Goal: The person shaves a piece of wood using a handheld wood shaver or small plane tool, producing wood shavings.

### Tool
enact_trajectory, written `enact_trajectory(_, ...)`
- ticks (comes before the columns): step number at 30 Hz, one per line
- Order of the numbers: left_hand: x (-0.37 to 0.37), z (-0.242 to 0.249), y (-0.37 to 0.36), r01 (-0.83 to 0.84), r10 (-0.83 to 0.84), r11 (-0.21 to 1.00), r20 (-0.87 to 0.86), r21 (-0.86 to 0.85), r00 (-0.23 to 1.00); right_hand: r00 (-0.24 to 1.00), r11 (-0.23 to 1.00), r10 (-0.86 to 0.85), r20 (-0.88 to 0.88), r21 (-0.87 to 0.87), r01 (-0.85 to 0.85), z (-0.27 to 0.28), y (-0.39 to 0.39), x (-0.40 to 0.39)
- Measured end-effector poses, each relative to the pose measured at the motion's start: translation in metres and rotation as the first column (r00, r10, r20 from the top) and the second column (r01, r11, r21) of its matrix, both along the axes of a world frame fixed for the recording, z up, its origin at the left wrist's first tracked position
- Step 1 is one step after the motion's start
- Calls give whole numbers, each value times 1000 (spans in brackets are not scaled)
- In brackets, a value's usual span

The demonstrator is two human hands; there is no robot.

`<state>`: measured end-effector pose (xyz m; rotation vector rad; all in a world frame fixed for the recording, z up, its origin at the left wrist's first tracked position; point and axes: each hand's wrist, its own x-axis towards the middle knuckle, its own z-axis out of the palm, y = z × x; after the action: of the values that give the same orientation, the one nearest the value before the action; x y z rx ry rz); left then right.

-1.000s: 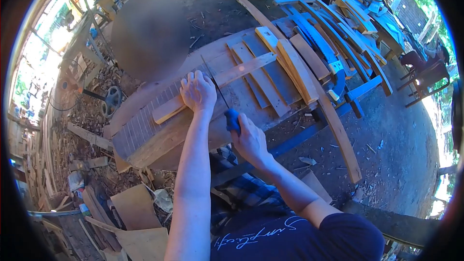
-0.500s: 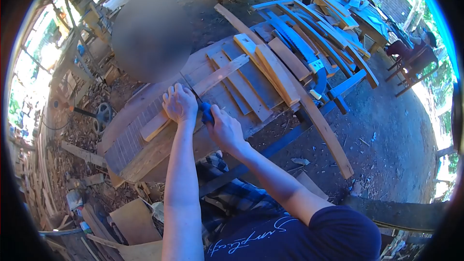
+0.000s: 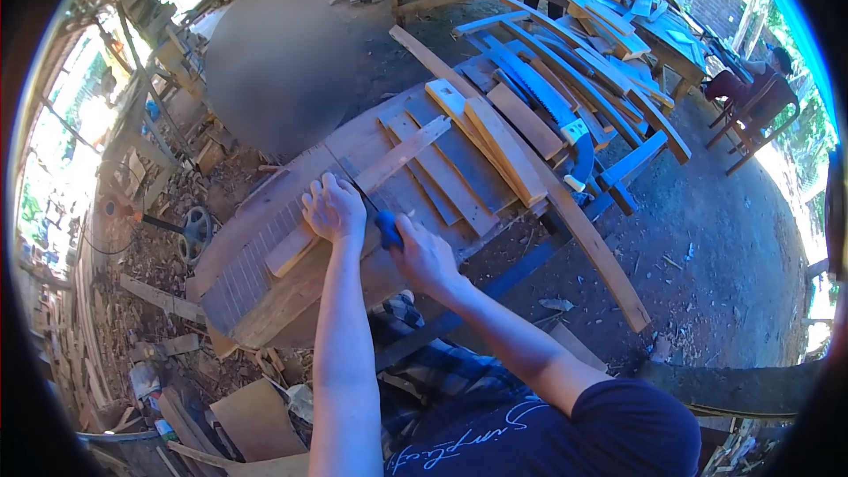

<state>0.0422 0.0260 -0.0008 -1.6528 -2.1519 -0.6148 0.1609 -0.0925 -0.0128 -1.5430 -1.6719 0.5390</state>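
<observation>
Blue shows at the handle of the thin, dark-bladed handsaw (image 3: 387, 230) that my right hand (image 3: 426, 256) grips, fingers wrapped round it. My left hand (image 3: 334, 208) presses down on the long, pale brown wooden strip (image 3: 402, 156), fingers bent over its top; whether the thumb hooks its near edge I cannot tell. That strip lies on the broad brown wooden counter (image 3: 367, 137), its right-hand end crossing over flat, darker wooden boards (image 3: 433, 178), and the blade crosses it just beside my left hand.

I judge this to be the cutting itself, a stroke through the strip (how deep the cut goes, the blade and my fingers hide). As I read it, the next move calls for another stroke along the same line, with the left hand's weight keeping the strip from sliding and its fingers clear of the blade.

Half a second ago the blue handle sat closer up against the strip; now it is drawn back a little, with slightly more blade showing on my side. My left hand keeps its place on the wood.
</observation>
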Motion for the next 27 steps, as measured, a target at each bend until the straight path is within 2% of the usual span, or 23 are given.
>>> enact_trajectory(4,-1,-1,-3,54,-54,998,-4,31,999,999,998,20,-44,-55,-22,-5,-30,10)
enact_trajectory(7,-2,3,-4,80,-80,997,16,-1,997,1000,1000,-5,11,3,5,5,13,2)
enact_trajectory(9,0,4,-3,44,-44,999,13,-11,999,999,992,-34,42,122,29,-6,35,-13)
enact_trajectory(11,-1,5,-5,7,-7,1000,7,-20,1000,1000,999,-15,26,50,14,2,12,-5)
enact_trajectory(16,-2,5,-6,93,-93,996,25,9,995,999,999,6,33,-37,-5,-5,-24,6)
enact_trajectory(21,-4,1,-2,104,-104,995,40,12,994,997,999,-14,79,-33,17,6,16,-8)
enact_trajectory(27,-1,7,-9,113,-113,994,46,1,992,1000,999,-5,-17,-34,4,2,-29,7)
